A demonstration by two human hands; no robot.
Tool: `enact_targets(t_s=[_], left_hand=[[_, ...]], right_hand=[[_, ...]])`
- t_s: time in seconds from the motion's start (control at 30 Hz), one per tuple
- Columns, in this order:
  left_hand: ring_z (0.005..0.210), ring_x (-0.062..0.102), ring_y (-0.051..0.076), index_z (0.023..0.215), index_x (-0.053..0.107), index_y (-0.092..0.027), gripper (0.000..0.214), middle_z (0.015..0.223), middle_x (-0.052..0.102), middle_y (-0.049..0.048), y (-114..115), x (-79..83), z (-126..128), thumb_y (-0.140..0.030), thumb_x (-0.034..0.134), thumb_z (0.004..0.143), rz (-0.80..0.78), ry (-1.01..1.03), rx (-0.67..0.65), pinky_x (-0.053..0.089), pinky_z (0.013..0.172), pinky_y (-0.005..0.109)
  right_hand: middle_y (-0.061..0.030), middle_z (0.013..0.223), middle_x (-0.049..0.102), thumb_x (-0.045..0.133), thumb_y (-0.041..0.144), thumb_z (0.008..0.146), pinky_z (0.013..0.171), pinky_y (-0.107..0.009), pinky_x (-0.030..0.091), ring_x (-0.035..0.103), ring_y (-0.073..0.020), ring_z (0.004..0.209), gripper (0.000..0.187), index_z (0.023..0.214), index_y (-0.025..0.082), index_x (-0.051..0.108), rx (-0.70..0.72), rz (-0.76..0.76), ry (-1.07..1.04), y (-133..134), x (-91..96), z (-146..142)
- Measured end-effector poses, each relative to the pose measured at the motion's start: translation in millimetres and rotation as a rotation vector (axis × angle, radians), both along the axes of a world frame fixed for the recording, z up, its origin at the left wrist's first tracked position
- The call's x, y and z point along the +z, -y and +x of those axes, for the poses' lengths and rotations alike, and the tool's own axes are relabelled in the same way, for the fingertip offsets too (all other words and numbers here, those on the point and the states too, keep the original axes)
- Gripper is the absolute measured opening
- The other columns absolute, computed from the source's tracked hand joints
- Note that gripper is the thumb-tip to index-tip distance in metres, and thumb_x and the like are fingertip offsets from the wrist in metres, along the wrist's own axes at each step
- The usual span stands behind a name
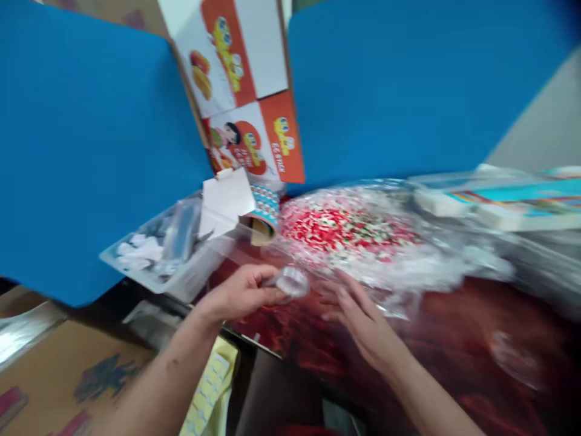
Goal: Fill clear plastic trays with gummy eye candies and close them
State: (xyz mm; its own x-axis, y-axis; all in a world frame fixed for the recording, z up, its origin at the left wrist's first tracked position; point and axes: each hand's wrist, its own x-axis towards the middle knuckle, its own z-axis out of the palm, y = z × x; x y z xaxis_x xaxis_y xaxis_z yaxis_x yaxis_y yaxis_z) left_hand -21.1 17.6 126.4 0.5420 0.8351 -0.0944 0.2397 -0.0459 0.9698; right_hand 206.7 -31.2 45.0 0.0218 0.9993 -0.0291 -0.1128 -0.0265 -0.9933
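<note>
My left hand (242, 293) pinches a small clear plastic piece (293, 280) between thumb and fingers, just above the dark red table (454, 339). Beside it, my right hand (358, 318) lies with fingers stretched out and apart, touching the edge of a big clear plastic bag (354, 233) full of small red, white and green pieces. The picture is smeared by motion, so the small piece's shape is unclear.
A clear tray (158, 251) with white bits sits at the left, next to a roll of patterned tape (265, 212) and a white card. Blue panels (82, 151) and an orange-and-white carton (245, 91) stand behind. Flat coloured packs (508, 203) lie at the right. A brown cardboard box (68, 375) is lower left.
</note>
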Motion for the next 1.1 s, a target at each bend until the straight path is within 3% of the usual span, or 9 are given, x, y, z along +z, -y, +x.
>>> enact_targets(t_s=[0.1, 0.2, 0.3, 0.43, 0.57, 0.67, 0.73, 0.9, 1.1], left_hand=[[0.058, 0.046, 0.008, 0.084, 0.064, -0.012, 0.024, 0.068, 0.057, -0.0008, 3.5, -47.3, 60.4, -0.030, 0.067, 0.070, -0.171, 0.113, -0.118, 0.036, 0.055, 0.020], [0.058, 0.046, 0.007, 0.082, 0.062, -0.012, 0.024, 0.067, 0.056, -0.0009, 7.9, -81.4, 99.2, -0.030, 0.068, 0.070, -0.253, 0.165, -0.177, 0.036, 0.054, 0.019], [0.061, 0.051, 0.008, 0.092, 0.060, -0.013, 0.031, 0.074, 0.059, 0.0016, 18.0, -100.6, 124.3, -0.035, 0.066, 0.072, -0.369, 0.202, -0.228, 0.041, 0.058, 0.020], [0.065, 0.058, 0.012, 0.095, 0.056, -0.014, 0.041, 0.078, 0.061, 0.0050, 35.8, -116.2, 148.3, -0.049, 0.059, 0.075, -0.566, 0.251, -0.263, 0.048, 0.063, 0.028], [0.068, 0.064, 0.019, 0.101, 0.051, -0.017, 0.054, 0.081, 0.063, 0.0062, 54.3, -125.3, 164.4, -0.045, 0.073, 0.060, -0.787, 0.346, -0.266, 0.052, 0.063, 0.037], [0.061, 0.061, 0.015, 0.100, 0.054, -0.016, 0.054, 0.081, 0.061, 0.0041, 63.3, -125.6, 170.4, -0.038, 0.076, 0.056, -0.828, 0.409, -0.160, 0.052, 0.058, 0.032], [0.058, 0.058, 0.011, 0.095, 0.057, -0.015, 0.046, 0.076, 0.059, 0.0015, 65.2, -122.9, 171.5, -0.035, 0.075, 0.057, -0.787, 0.395, -0.099, 0.052, 0.056, 0.029], [0.054, 0.051, 0.008, 0.078, 0.060, -0.012, 0.030, 0.065, 0.057, -0.0016, 64.5, -113.5, 172.0, -0.019, 0.075, 0.053, -0.672, 0.315, -0.027, 0.043, 0.048, 0.018], [0.053, 0.052, 0.010, 0.070, 0.062, -0.011, 0.023, 0.060, 0.060, 0.0000, 70.6, -107.9, 175.2, -0.018, 0.070, 0.049, -0.668, 0.294, -0.070, 0.041, 0.052, 0.021]], right_hand=[[-0.0067, 0.096, 0.063, 0.051, 0.054, 0.080, 0.059, -0.031, 0.053, 0.064, -0.0175, 0.076, 0.053, 0.124, 0.026, 0.042, 0.093, -0.144, -0.274, 1.5, -3.3, 3.2], [-0.0008, 0.070, 0.062, 0.055, 0.050, 0.080, 0.054, -0.025, 0.049, 0.060, -0.0128, 0.060, 0.042, 0.108, 0.018, 0.052, 0.044, -0.085, -0.145, 17.7, -21.9, 21.1], [0.0037, 0.056, 0.056, 0.057, 0.046, 0.079, 0.047, -0.021, 0.044, 0.052, -0.0091, 0.049, 0.036, 0.098, 0.016, 0.054, -0.091, -0.075, -0.022, 36.4, -35.5, 46.4], [0.0057, 0.051, 0.051, 0.052, 0.047, 0.082, 0.040, -0.020, 0.037, 0.045, -0.0086, 0.042, 0.044, 0.112, 0.014, 0.051, -0.137, -0.163, 0.052, 56.8, -43.5, 75.3], [-0.0026, 0.072, 0.061, 0.048, 0.049, 0.083, 0.052, -0.026, 0.046, 0.055, -0.0136, 0.057, 0.051, 0.122, 0.015, 0.048, -0.135, -0.177, 0.262, 71.5, -45.6, 87.7], [-0.0085, 0.093, 0.061, 0.054, 0.045, 0.079, 0.075, -0.034, 0.048, 0.058, -0.0204, 0.084, 0.038, 0.105, 0.017, 0.060, -0.331, -0.008, 0.522, 78.1, -38.8, 90.9], [-0.0071, 0.084, 0.060, 0.054, 0.041, 0.081, 0.073, -0.032, 0.046, 0.056, -0.0193, 0.080, 0.025, 0.087, 0.018, 0.063, -0.392, 0.042, 0.601, 81.4, -29.0, 91.7], [-0.0015, 0.067, 0.057, 0.055, 0.032, 0.081, 0.060, -0.024, 0.043, 0.052, -0.0129, 0.064, 0.020, 0.071, 0.018, 0.063, -0.066, 0.010, 0.437, 83.1, -6.2, 87.6], [0.0034, 0.054, 0.049, 0.058, 0.035, 0.079, 0.045, -0.019, 0.033, 0.041, -0.0065, 0.047, 0.023, 0.066, 0.016, 0.059, 0.068, -0.109, 0.108, 84.5, -5.2, 89.5]])
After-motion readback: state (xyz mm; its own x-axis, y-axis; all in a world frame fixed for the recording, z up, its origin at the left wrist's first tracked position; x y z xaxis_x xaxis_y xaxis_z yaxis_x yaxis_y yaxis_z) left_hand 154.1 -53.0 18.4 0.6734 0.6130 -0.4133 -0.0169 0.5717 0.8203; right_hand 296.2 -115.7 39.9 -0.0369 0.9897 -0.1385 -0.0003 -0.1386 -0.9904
